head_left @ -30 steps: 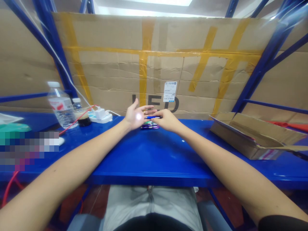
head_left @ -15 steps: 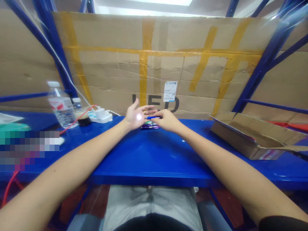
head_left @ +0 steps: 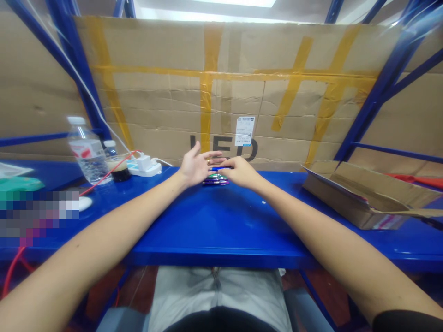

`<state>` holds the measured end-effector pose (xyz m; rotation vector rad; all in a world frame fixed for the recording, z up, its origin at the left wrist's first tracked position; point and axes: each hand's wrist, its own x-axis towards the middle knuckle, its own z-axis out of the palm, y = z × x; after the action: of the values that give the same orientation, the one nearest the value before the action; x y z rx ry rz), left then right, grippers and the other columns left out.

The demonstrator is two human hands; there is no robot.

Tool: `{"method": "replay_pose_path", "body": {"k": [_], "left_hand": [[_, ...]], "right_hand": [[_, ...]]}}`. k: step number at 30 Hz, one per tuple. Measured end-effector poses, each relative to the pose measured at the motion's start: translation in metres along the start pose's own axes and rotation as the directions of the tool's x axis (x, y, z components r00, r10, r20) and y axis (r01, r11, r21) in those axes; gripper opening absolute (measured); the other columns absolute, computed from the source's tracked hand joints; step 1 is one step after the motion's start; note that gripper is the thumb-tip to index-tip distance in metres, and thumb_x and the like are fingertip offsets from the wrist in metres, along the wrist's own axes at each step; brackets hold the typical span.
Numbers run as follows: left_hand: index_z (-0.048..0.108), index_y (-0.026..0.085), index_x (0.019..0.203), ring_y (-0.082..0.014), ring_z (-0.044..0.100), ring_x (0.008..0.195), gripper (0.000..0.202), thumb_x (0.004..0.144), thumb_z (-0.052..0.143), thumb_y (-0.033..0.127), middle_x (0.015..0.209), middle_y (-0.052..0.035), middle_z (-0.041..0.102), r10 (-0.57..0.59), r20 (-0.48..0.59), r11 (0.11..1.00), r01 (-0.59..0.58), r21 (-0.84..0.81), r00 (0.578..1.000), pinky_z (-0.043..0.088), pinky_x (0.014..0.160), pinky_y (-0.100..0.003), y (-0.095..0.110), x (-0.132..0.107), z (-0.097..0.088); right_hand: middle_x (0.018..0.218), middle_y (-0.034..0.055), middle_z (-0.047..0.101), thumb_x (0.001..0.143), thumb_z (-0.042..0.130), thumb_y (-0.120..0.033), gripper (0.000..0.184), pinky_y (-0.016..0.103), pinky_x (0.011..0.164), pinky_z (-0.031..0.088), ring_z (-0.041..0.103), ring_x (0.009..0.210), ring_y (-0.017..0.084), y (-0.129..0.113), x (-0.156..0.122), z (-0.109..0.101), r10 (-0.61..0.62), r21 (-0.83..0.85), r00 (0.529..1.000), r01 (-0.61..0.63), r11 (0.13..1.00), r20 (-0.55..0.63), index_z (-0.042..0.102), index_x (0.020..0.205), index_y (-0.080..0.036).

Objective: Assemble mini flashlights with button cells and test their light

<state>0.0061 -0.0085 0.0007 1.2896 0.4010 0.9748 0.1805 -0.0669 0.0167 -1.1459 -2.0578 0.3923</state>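
My left hand (head_left: pixel 197 167) is held palm up and open above the far part of the blue table (head_left: pixel 221 221), fingers stretched toward the right. My right hand (head_left: pixel 239 172) is closed on a small blue pen-like light (head_left: pixel 217 168) that points at the left palm. Under both hands lies a little pile of similar pens (head_left: pixel 215 182) in purple and green on the table.
A water bottle (head_left: pixel 87 151), a small dark jar (head_left: pixel 117 166) and a white power strip with a charger (head_left: pixel 144 166) stand at the left, with a red cable. An open cardboard box (head_left: pixel 367 196) lies at the right. A taped cardboard wall stands behind.
The bright light spot seen on my left palm in both earlier frames is gone now. Hands have hardly moved.
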Motion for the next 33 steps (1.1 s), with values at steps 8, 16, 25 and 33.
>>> {"method": "replay_pose_path", "body": {"k": [8,16,25,33], "left_hand": [[0.062,0.014,0.079,-0.0116,0.057,0.052,0.025,0.084,0.069,0.037,0.063,-0.0021,0.061,0.0,-0.056,0.781,0.035,0.623,0.998,0.039,0.048,-0.023,-0.008,0.005,0.001],[0.054,0.015,0.082,-0.0093,0.056,0.049,0.011,0.086,0.065,0.014,0.068,-0.0031,0.066,0.001,-0.102,0.845,0.054,0.532,0.995,0.041,0.046,-0.021,-0.008,0.003,0.008],[0.061,0.013,0.084,-0.0079,0.047,0.043,0.012,0.092,0.053,0.014,0.052,0.0047,0.049,0.041,-0.118,0.794,0.039,0.606,0.992,0.038,0.046,-0.022,-0.009,0.003,0.013],[0.056,0.017,0.077,-0.0107,0.049,0.049,0.016,0.091,0.055,0.024,0.052,0.0039,0.05,0.146,-0.093,0.668,-0.029,0.743,0.985,0.038,0.051,-0.023,-0.008,-0.002,0.016]], "right_hand": [[0.048,-0.0049,0.051,0.082,0.054,-0.008,0.016,0.025,0.047,0.042,0.05,0.046,0.013,0.021,0.008,-0.006,0.228,0.333,0.956,-0.279,0.9,0.185,0.05,0.096,-0.016],[0.068,-0.0017,0.059,0.076,0.065,-0.01,0.034,0.025,0.053,0.043,0.056,0.059,0.014,0.048,0.014,-0.022,0.106,0.237,0.973,-0.153,0.959,0.204,0.046,0.104,-0.018],[0.096,0.0113,0.071,0.091,0.048,-0.014,0.017,0.031,0.079,0.045,0.064,0.089,0.021,0.049,0.012,-0.019,-0.256,-0.353,0.964,0.265,0.897,0.073,0.064,0.094,-0.015],[0.069,0.0041,0.065,0.093,0.048,-0.018,0.019,0.026,0.067,0.038,0.057,0.068,0.016,0.041,0.009,-0.018,-0.178,-0.283,0.984,0.179,0.942,0.027,0.057,0.076,-0.017]]}}
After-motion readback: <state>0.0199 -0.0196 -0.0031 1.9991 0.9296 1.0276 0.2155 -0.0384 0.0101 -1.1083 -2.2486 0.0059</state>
